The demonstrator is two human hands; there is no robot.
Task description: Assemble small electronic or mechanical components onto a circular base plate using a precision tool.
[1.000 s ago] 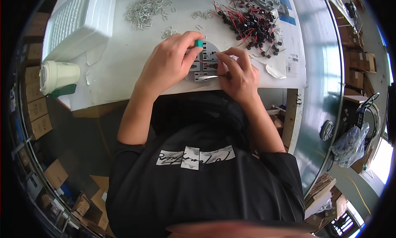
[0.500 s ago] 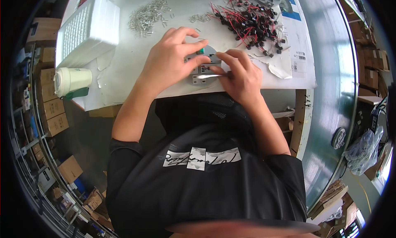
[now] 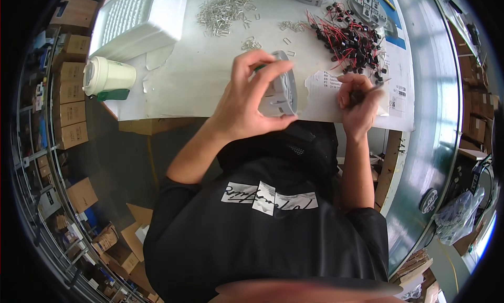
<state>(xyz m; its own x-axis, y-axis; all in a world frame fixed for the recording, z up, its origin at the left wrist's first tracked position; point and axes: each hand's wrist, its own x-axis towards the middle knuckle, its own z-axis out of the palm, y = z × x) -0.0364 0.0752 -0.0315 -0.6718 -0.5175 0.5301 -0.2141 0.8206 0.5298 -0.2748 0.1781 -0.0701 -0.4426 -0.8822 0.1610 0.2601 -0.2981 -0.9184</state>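
Observation:
My left hand [image 3: 249, 93] grips a round grey plastic housing [image 3: 286, 90] by its rim, thumb at the near edge and fingers at the far edge. The housing is tipped up on its side, and a bit of green shows on it beside my fingers. Off to the right, my right hand [image 3: 361, 101] is closed around a slim tool [image 3: 382, 84] whose thin tip sticks out past the fingers; its kind is hard to make out. Beyond that hand lies a heap of small black round parts with red wires [image 3: 357, 43].
Bent metal U-shaped pins [image 3: 223, 14] lie piled at the far middle. A white foam tray [image 3: 142, 22] and a cream cup [image 3: 110, 76] stand on the left. More grey round housings [image 3: 367, 10] sit at the back, and a torn printed sheet [image 3: 325, 87] lies between my hands.
The grey housing, earlier flat on the table under both hands, is now lifted and tilted by my left hand. My right hand has moved away to the right with the slim tool.

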